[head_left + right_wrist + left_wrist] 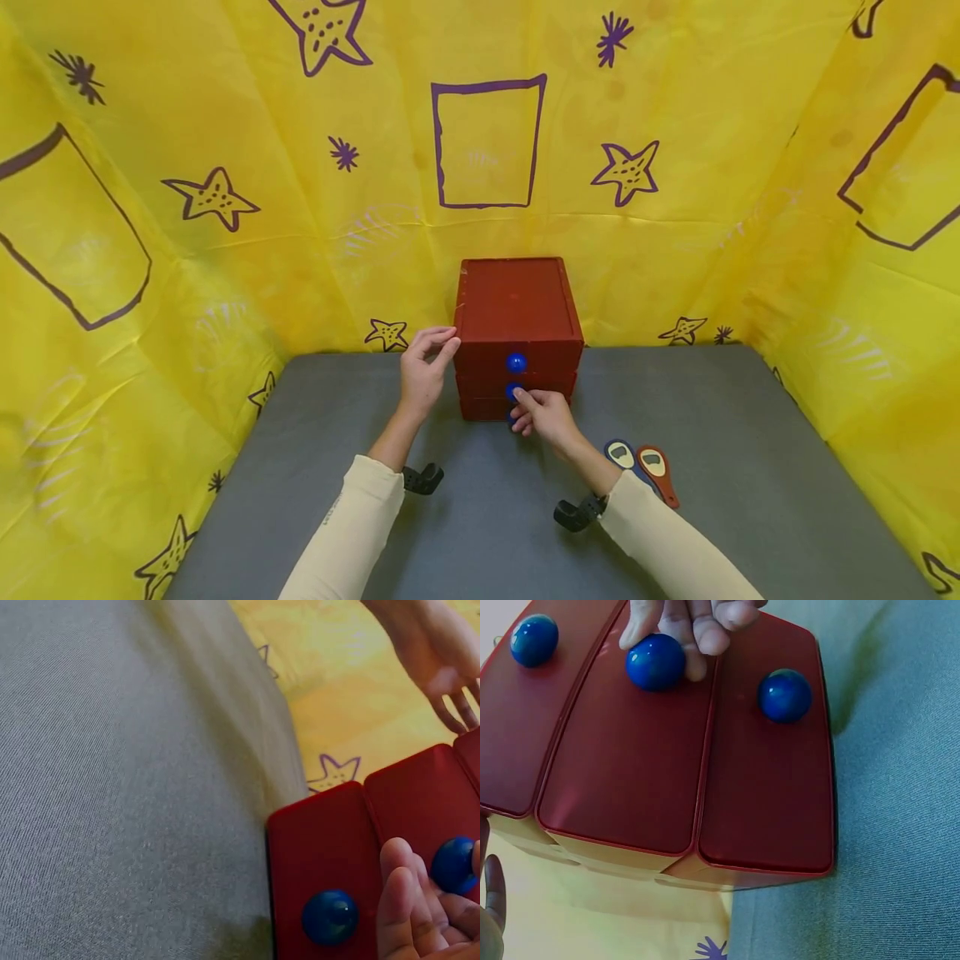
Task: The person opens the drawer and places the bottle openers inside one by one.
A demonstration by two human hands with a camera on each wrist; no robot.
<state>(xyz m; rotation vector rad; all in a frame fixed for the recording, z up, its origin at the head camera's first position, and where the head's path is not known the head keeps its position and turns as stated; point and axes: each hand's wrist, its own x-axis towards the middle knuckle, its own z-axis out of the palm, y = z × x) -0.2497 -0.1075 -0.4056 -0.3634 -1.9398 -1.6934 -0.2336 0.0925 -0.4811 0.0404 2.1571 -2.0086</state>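
A dark red box with three stacked drawers (pixel 517 300) stands at the back of the table, each drawer with a round blue knob. My right hand (pixel 551 417) pinches the middle knob (pixel 655 663) between thumb and fingers. In the left wrist view the top knob (pixel 534 640) and the bottom knob (pixel 784 696) lie on either side of it. My left hand (pixel 425 371) is at the box's upper left side, fingers extended and fingertips at its edge. All three drawer fronts look nearly flush in the left wrist view.
Right of the box, near my right forearm, lie a blue bottle opener (pixel 619 452) and a red bottle opener (pixel 665 492) on the grey table (pixel 330 500). A yellow patterned cloth (pixel 300 275) encloses the table at the back and sides, close behind the box.
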